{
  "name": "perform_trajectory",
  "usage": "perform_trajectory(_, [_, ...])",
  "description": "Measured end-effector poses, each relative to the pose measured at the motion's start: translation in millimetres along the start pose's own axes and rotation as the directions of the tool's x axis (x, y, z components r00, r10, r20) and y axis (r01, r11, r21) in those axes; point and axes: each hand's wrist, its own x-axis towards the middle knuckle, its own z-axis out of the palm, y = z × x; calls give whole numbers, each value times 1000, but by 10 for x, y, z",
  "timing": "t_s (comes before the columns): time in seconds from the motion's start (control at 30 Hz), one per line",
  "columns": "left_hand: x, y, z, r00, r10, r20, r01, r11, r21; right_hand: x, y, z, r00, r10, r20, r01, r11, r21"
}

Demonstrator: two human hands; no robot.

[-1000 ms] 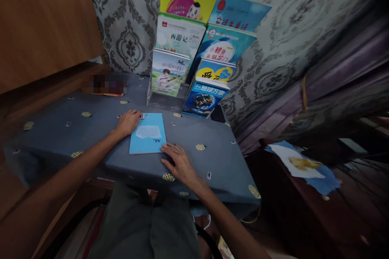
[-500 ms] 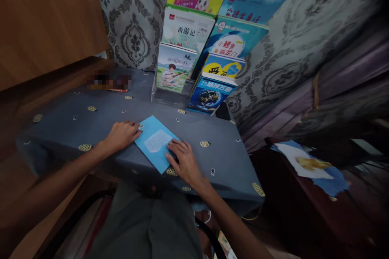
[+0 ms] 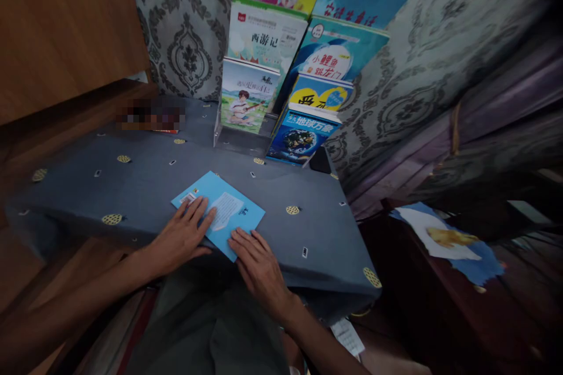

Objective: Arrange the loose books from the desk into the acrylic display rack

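A light blue book [image 3: 244, 202] lies flat on the table near its front edge, with a pale text panel and a barcode showing. My left hand [image 3: 189, 228] rests on its left part, fingers stretched out over the cover and partly over the barcode. On its near right edge lies my right hand [image 3: 259, 266], fingers extended and touching the cover. Neither hand is wrapped round the book.
A clear stand [image 3: 237, 140] at the back holds several books, among them a blue one with a globe [image 3: 299, 137]. A black object [image 3: 321, 161] lies behind it. Patterned dark cloth [image 3: 145, 187] covers the table. A blurred-out item [image 3: 149, 114] sits at the back left.
The book has turned and shifted left and slightly nearer. My left hand has moved from its left edge onto the cover. My right hand has slid nearer along the book's edge.
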Motion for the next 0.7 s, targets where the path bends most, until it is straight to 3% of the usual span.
perform_trajectory(0.27, [48, 135, 80, 998, -41, -49, 41, 999, -11, -35, 124, -19, 997, -3, -74, 1, 1000, -19])
perform_trajectory(0.47, [88, 166, 19, 990, 15, -141, -18, 1000, -17, 75, 136, -152, 996, -27, -80, 29, 999, 23])
perform_trajectory(0.6, [198, 32, -83, 981, 68, -181, -96, 984, -152, 200, 251, -251, 992, -22, -121, 32, 996, 82])
perform_trajectory(0.7, [320, -60, -170, 968, 42, -248, -118, 946, -300, 297, 464, -276, 988, 12, -155, 12, 989, 147])
